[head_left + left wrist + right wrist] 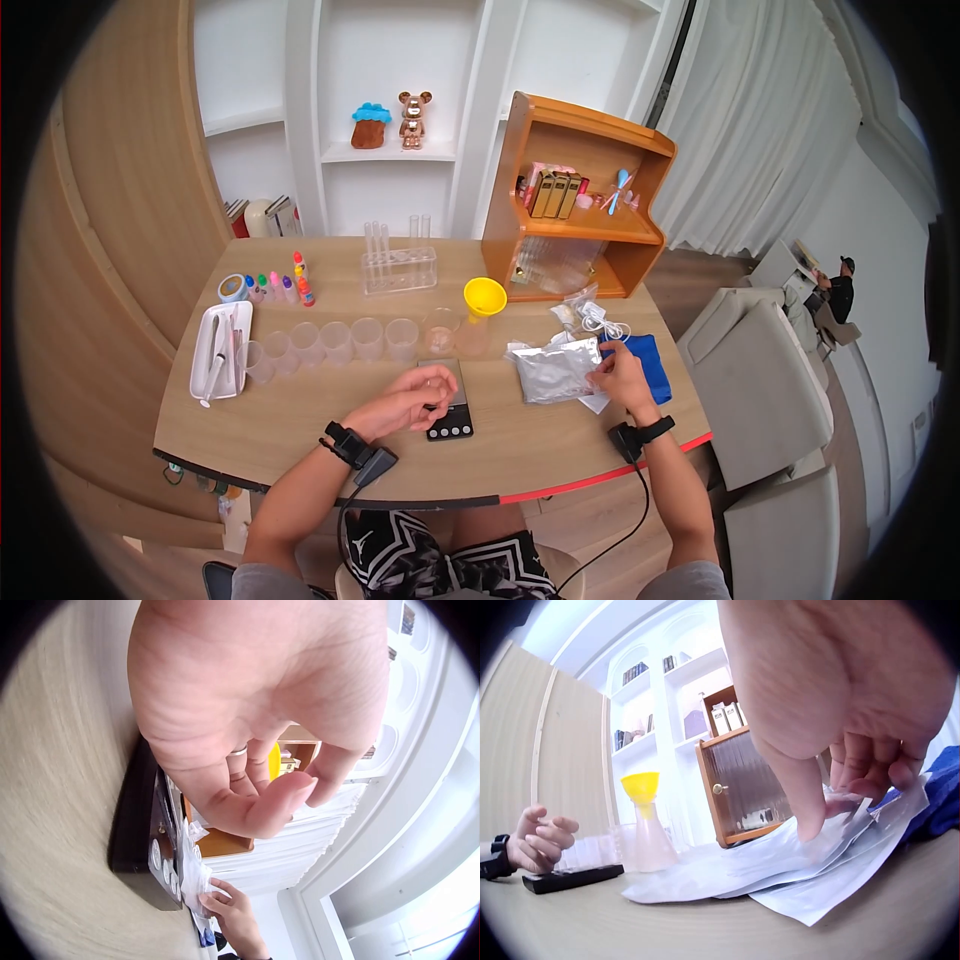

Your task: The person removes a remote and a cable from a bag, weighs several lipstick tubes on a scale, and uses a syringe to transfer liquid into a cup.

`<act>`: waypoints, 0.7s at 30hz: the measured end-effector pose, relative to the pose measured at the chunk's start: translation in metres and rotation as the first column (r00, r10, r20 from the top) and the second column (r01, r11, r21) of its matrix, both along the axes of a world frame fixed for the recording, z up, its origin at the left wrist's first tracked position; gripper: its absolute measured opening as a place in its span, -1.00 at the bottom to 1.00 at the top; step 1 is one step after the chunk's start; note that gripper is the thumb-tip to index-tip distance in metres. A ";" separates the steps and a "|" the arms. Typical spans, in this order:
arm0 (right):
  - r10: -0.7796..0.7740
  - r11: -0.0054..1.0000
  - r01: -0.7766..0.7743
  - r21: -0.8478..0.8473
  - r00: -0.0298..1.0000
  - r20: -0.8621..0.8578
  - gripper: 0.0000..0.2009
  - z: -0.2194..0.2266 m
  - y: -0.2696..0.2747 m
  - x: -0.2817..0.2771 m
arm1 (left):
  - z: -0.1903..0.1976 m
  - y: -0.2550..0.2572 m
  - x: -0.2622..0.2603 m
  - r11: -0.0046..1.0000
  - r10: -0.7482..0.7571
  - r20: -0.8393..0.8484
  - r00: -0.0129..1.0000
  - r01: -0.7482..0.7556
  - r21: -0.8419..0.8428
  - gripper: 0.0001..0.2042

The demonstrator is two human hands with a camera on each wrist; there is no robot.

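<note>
My right hand (622,378) is at the right end of a silver foil pouch (552,372) lying on the table. In the right wrist view, its thumb and fingers pinch the pouch's edge. A folded blue cloth (652,370) lies beside that hand, and white paper shows under the pouch. Over a black digital scale (450,425) hovers my left hand (410,398), fingers loosely curled and holding nothing. The hand hides part of the scale's plate. Behind the scale stands a clear conical flask (649,840) with a yellow funnel (485,296) in its mouth.
A row of clear plastic cups (367,340) runs leftward from the flask. On the left are a white tray (212,372) with tools and several small colored bottles (290,290). A test tube rack (400,272) and wooden cabinet (580,200) stand behind; a white cable (605,322) lies behind the pouch.
</note>
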State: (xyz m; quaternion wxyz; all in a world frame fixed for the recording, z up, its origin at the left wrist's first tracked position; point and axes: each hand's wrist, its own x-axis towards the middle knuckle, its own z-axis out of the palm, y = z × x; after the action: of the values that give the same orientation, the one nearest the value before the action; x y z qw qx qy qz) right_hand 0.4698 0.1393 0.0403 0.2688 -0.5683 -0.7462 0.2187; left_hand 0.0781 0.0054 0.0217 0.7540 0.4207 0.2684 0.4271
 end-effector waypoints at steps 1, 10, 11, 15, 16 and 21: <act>0.001 1.000 -0.001 -0.001 1.000 0.000 -0.41 0.001 0.000 0.002 | 0.001 0.000 0.000 1.000 0.001 0.000 1.000 -0.001 -0.001 -0.88; -0.010 0.996 -0.008 -0.087 0.979 -0.201 -0.51 0.011 -0.003 0.011 | 0.001 0.001 0.001 1.000 0.002 -0.005 1.000 -0.002 0.012 -0.88; -0.008 0.992 -0.021 -0.121 0.974 -0.227 -0.55 0.011 -0.003 0.012 | 0.002 0.000 0.001 1.000 0.006 -0.008 1.000 -0.006 0.012 -0.88; 0.039 0.975 -0.100 -0.200 0.957 -0.288 -0.68 0.006 -0.001 0.014 | 0.003 0.000 0.001 1.000 0.013 -0.017 1.000 -0.013 0.010 -0.88; 0.039 0.975 -0.100 -0.199 0.957 -0.288 -0.68 0.007 -0.002 0.013 | 0.003 0.000 0.001 1.000 0.013 -0.017 1.000 -0.013 0.010 -0.88; 0.105 0.947 -0.197 -0.253 0.936 -0.337 -0.85 0.019 -0.016 0.002 | 0.003 0.000 0.001 1.000 0.017 -0.015 1.000 -0.017 0.015 -0.88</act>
State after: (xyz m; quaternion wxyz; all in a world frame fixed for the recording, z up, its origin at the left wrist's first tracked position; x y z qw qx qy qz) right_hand 0.4719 0.1231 0.0598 0.2844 -0.4983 -0.6957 0.4322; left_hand 0.0791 0.0054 0.0251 0.7453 0.4272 0.2744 0.4322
